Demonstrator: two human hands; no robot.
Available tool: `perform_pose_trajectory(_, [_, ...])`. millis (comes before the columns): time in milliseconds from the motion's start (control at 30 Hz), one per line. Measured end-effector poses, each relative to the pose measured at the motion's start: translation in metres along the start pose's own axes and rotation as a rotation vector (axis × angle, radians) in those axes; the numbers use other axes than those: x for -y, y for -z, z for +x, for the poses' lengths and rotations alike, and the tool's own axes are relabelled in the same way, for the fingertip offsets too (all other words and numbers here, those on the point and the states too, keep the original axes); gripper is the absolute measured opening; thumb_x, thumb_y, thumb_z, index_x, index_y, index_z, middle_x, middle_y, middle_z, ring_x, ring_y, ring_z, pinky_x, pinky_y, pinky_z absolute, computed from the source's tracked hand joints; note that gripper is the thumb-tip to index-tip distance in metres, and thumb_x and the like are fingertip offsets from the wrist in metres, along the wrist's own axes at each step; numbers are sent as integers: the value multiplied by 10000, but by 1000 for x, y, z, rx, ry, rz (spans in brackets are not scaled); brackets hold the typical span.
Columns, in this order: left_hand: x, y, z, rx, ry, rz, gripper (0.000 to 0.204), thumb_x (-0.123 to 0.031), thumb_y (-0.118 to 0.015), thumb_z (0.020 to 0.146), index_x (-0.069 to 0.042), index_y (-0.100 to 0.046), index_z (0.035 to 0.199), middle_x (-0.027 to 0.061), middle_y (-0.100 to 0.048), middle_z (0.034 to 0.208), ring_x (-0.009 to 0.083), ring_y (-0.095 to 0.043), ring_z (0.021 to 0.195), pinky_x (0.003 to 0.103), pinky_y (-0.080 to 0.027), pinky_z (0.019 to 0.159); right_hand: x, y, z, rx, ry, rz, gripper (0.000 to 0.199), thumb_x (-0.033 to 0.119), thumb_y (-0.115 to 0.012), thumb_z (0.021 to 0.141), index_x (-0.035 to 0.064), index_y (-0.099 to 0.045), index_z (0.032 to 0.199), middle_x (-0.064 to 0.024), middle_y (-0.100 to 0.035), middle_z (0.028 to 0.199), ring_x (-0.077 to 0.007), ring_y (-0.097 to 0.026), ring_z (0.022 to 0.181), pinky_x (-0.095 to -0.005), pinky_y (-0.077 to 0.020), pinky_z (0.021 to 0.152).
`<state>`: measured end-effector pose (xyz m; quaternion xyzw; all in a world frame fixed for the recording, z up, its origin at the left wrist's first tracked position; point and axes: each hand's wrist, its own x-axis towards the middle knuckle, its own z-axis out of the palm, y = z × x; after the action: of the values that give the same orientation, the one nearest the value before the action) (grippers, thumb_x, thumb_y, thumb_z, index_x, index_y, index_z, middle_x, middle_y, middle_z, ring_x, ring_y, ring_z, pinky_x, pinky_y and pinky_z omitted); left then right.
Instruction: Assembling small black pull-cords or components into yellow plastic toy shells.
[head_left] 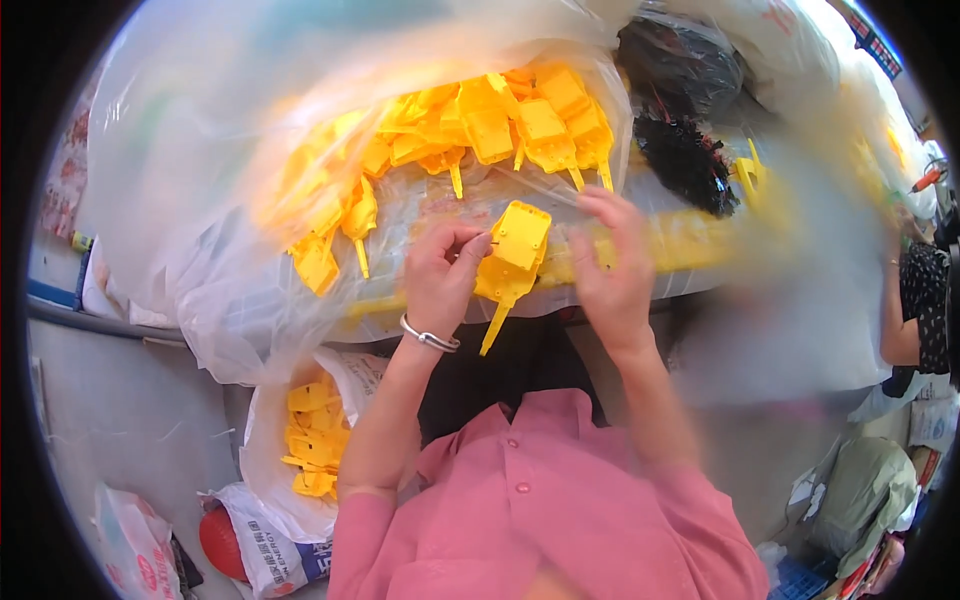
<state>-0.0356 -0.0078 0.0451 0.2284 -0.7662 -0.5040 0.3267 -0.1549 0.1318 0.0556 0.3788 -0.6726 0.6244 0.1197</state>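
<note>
Head: left hand (441,272) holds yellow part (521,236); right hand (615,275) seemingly apart.

Pink shirt (560,515) — collared, buttoned, silver bangle (429,339)

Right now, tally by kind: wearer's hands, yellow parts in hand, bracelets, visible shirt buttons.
Hands (left hand, right hand): 2
Yellow part in hand: 1
Bracelet: 1
Shirt buttons: 2
Total: 6
Piled yellow parts overlap; not countable.
</note>
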Motion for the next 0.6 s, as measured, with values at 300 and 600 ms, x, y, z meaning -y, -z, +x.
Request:
perform_pose_trajectory(300, [-17, 3, 8, 66, -50, -349, 62, -32, -619, 829, 22, -592, 842, 56, -579, 887, 102, -583, 749, 210, -485, 676, -28, -39, -6, 509, 250, -302, 232, 173, -683, 702, 95, -622, 911, -61, -557, 1048, -239, -496, 1053, -426, -302, 957])
perform_pose_trajectory(600, [-17, 10, 6, 114, -7, -404, 129, -75, -590, 855, 9, -618, 949, 74, -600, 1015, 143, -581, 903, 259, -454, 823, -21, -36, -8, 442, 126, -120, 117, 74, -604, 758, 32, -617, 866, -102, -589, 871, -265, -583, 815, -340, -460, 674])
